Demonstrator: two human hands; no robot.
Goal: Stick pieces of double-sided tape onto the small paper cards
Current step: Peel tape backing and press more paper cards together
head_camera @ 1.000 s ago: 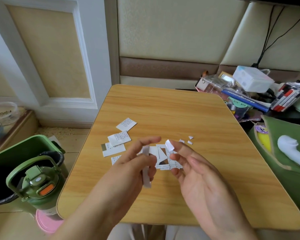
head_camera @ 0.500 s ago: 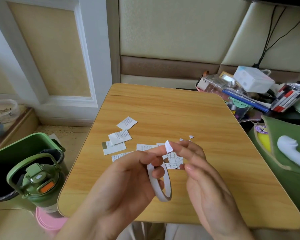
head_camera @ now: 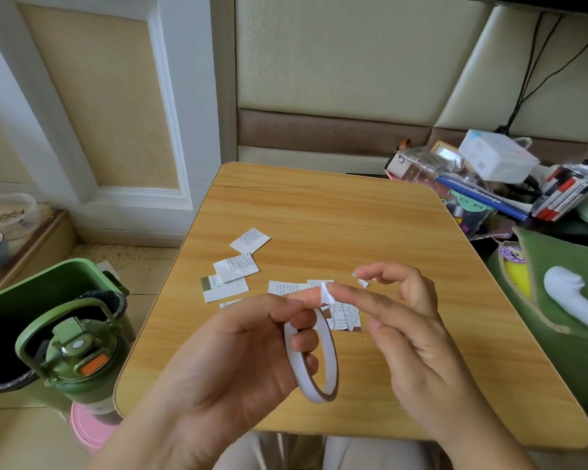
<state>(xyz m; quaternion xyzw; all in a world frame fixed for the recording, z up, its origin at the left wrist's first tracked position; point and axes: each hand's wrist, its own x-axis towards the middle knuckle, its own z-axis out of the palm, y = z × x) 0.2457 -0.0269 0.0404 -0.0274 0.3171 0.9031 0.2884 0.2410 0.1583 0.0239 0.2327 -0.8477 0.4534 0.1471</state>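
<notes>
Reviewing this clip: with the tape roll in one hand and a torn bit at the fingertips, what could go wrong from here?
1. The small tape piece sits curled between the fingertips of the left hand and right hand; it may fold onto itself or cling to skin.
2. The tape roll hangs on the left fingers above the paper cards; lowering it could drag them.

We cannot read the print on the paper cards [head_camera: 250, 239]; it is too small. The left hand [head_camera: 224, 361] covers part of the tape roll [head_camera: 314, 361], and both hands hide parts of the cards lying behind them. The small tape piece [head_camera: 326, 295] sits at the fingertips, and we cannot tell which finger it sticks to. Both forearms are cut off by the bottom edge. The green bin [head_camera: 31, 300] is cut off at the left edge.
</notes>
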